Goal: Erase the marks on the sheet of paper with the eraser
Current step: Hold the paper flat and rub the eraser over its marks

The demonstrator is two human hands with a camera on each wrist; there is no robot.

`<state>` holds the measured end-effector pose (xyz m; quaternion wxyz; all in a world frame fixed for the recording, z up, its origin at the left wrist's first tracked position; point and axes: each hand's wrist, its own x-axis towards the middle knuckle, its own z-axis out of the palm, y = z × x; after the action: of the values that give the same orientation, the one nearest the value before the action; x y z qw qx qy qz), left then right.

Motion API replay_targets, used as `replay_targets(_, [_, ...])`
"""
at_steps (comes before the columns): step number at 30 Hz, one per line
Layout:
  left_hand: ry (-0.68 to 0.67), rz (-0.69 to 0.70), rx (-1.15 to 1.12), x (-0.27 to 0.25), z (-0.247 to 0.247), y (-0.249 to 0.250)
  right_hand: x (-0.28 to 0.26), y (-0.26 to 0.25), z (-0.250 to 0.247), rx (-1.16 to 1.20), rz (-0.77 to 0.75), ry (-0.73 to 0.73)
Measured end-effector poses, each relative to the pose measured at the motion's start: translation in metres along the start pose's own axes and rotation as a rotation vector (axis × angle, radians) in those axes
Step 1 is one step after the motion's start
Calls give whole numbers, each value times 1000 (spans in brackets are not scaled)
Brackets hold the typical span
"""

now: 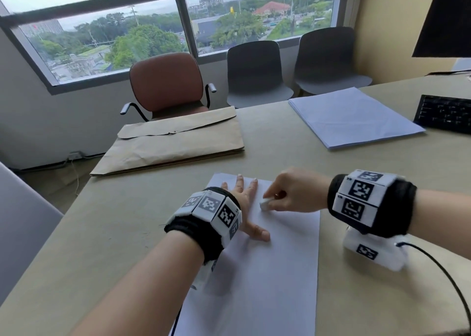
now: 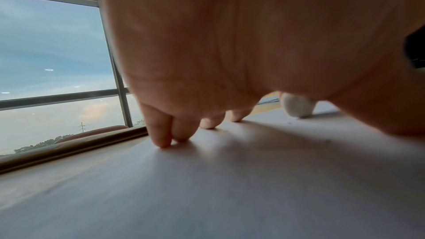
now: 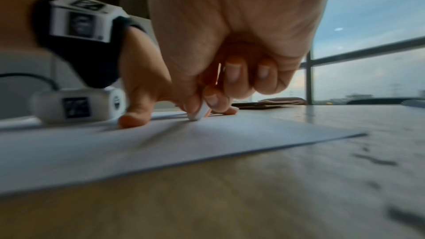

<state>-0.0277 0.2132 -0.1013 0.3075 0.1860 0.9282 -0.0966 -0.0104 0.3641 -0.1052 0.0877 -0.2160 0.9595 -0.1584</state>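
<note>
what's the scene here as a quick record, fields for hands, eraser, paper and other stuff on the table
left hand: flat, fingers spread, pressing the paper down
right hand: pinching the eraser
eraser: white, tip touching the paper
paper: white sheet lying on the table; no marks visible
other items: brown envelope, stack of paper, keyboard

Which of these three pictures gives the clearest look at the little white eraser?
The right wrist view: the eraser is close, pinched in the right hand, its tip on the sheet of paper. The head view shows it small; the left wrist view shows only its end beyond the palm.
</note>
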Motion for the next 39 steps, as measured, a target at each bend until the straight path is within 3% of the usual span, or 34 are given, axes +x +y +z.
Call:
replay_targets(4, [5, 1, -4, 0, 0, -1, 17, 9, -7, -55, 94, 91])
replay_targets(10, [-5, 0, 10, 2, 1, -1, -1, -1, 1, -38, -5, -13])
replay_targets(16, [0, -4, 5, 1, 0, -1, 10, 2, -4, -78, 86, 100])
replay_targets(20, [-3, -10, 13, 1, 0, 0, -4, 0, 2, -31, -33, -19])
replay_targets(22, [-3, -7, 9, 1, 1, 0, -5, 1, 2, -8, -15, -26])
replay_targets(27, [5, -12, 17, 2, 0, 0, 8, 6, -5, -45, 105, 105])
replay_targets(33, [3, -10, 18, 6, 2, -1, -7, 4, 3, 38, 2, -46])
replay_targets(37, [11, -14, 9, 4, 1, -1, 11, 12, -6, -32, 138, 94])
replay_targets(39, [13, -13, 11, 4, 1, 0, 15, 13, -5, -55, 132, 108])
